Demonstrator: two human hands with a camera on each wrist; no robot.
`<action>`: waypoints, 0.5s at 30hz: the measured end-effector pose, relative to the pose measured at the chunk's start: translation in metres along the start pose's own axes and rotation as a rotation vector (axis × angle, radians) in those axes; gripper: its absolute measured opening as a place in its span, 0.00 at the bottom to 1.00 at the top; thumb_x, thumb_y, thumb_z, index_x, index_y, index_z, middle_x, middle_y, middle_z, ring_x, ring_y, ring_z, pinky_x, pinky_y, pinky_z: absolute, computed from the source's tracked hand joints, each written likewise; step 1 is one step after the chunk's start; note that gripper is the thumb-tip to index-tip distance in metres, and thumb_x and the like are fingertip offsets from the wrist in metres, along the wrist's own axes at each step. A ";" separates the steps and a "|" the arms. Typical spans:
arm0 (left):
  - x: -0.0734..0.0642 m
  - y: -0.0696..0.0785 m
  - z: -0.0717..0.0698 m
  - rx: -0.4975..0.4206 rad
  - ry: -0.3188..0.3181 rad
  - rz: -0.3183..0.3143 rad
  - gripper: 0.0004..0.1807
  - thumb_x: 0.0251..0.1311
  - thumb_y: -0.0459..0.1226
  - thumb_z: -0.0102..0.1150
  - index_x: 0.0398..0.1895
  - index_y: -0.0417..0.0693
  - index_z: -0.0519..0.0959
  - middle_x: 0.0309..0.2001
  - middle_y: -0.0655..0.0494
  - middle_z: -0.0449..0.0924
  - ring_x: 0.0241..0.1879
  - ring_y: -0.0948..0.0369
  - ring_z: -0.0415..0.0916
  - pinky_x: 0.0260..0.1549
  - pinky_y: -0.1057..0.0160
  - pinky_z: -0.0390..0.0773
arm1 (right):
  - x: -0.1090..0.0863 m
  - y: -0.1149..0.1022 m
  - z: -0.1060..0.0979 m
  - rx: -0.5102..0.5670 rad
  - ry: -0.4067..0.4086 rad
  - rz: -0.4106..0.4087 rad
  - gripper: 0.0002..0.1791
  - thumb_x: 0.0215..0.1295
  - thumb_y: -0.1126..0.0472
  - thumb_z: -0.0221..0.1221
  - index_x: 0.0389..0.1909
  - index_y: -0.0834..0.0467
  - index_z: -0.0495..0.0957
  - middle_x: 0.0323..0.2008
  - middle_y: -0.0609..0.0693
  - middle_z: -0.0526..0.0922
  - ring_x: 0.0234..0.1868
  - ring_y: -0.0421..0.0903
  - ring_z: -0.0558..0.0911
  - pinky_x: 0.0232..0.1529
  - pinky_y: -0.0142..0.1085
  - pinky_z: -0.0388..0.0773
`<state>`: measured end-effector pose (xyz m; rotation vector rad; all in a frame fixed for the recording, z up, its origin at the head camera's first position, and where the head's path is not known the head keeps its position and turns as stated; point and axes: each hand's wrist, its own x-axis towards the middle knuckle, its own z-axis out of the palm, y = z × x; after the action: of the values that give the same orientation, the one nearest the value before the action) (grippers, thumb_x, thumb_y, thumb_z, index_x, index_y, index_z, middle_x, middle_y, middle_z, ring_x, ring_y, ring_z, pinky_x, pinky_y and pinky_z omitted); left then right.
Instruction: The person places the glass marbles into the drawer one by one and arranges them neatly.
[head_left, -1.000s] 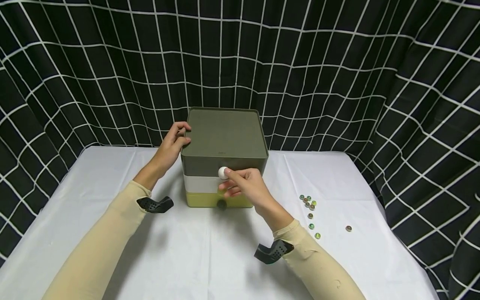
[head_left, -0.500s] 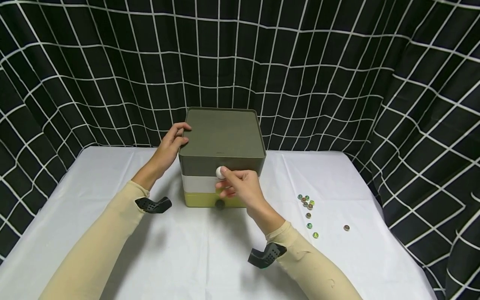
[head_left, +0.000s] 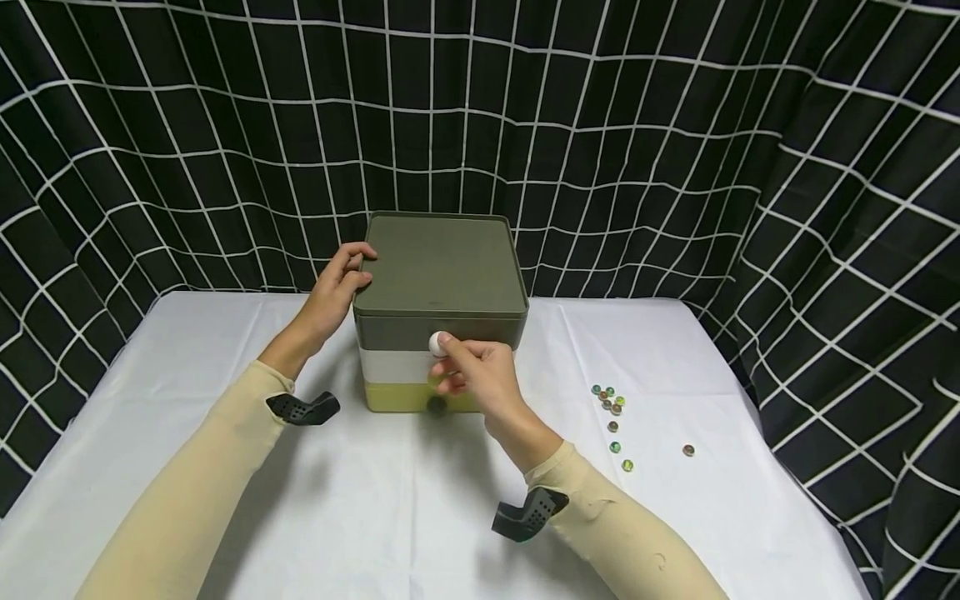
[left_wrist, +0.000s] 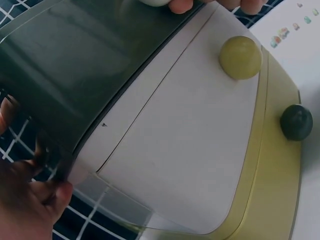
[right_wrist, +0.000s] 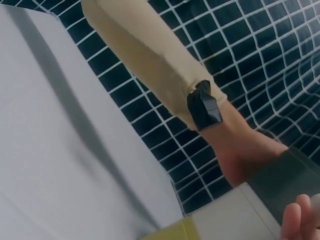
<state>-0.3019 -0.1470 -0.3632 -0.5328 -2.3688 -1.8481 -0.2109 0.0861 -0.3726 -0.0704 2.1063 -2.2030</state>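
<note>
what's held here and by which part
The tiered box, by its white knob, pinched in the right grip; the left grip touches its upper left edge.

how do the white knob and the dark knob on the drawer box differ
The white knob is pale, while the dark knob is a blackish green. The white knob sits on the dark green top tier; the dark knob is on the yellow bottom tier. The right hand pinches the white knob, but nothing touches the dark knob. Both are rounded and stick out from the front.
</note>
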 end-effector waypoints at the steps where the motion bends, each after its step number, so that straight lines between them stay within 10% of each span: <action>1: 0.000 0.000 -0.001 0.003 -0.001 -0.001 0.20 0.74 0.36 0.39 0.66 0.42 0.62 0.78 0.45 0.54 0.81 0.51 0.44 0.76 0.41 0.48 | 0.000 0.000 0.000 -0.002 0.002 0.001 0.20 0.72 0.56 0.58 0.43 0.74 0.82 0.17 0.41 0.83 0.14 0.36 0.78 0.26 0.30 0.79; 15: -0.003 0.002 -0.004 -0.052 -0.044 -0.031 0.21 0.76 0.38 0.40 0.69 0.46 0.62 0.81 0.47 0.50 0.81 0.52 0.45 0.73 0.40 0.52 | -0.007 0.000 0.000 -0.030 -0.020 0.017 0.23 0.73 0.55 0.57 0.46 0.75 0.81 0.17 0.41 0.82 0.15 0.36 0.79 0.27 0.30 0.79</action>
<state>-0.2992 -0.1508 -0.3611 -0.5505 -2.3760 -1.9351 -0.2040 0.0871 -0.3728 -0.0763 2.1211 -2.1528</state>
